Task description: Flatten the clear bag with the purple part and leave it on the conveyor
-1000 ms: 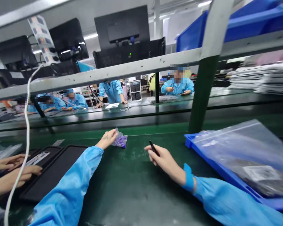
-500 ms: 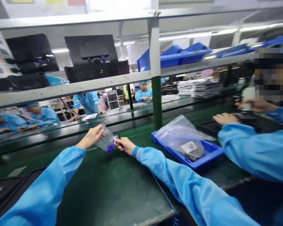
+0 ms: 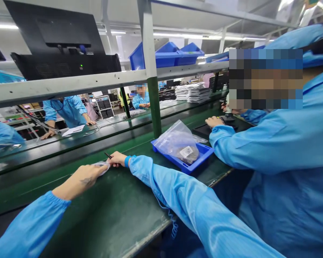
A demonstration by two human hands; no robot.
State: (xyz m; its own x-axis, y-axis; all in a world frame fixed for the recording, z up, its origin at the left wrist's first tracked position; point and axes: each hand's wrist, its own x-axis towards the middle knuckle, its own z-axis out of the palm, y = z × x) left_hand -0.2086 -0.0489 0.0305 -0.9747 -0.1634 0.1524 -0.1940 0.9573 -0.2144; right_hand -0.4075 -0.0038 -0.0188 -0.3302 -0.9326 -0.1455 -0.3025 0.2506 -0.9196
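Low over the green work surface [image 3: 104,215], my left hand [image 3: 82,181] is closed on a small clear plastic bag [image 3: 104,166], its fingers partly hidden behind the back of the hand. My right hand [image 3: 118,159], with a blue band [image 3: 127,161] at the wrist, meets the bag's far end. A thin black pen-like tool [image 3: 107,155] sticks out of its closed fingers; I cannot make out its exact kind. What the bag contains is hidden now.
A blue tray [image 3: 188,169] holding a zip bag [image 3: 177,138] with a labelled dark item stands right of my hands. Beside it a co-worker's sleeve [image 3: 237,147] reaches over the bench. A post [image 3: 154,104] rises behind. A coiled blue cord [image 3: 173,225] hangs at the front edge.
The view has swung right. My hands are lower and nearer each other at the bag, which appears more bunched. The purple thing seen at the bag earlier is out of sight.
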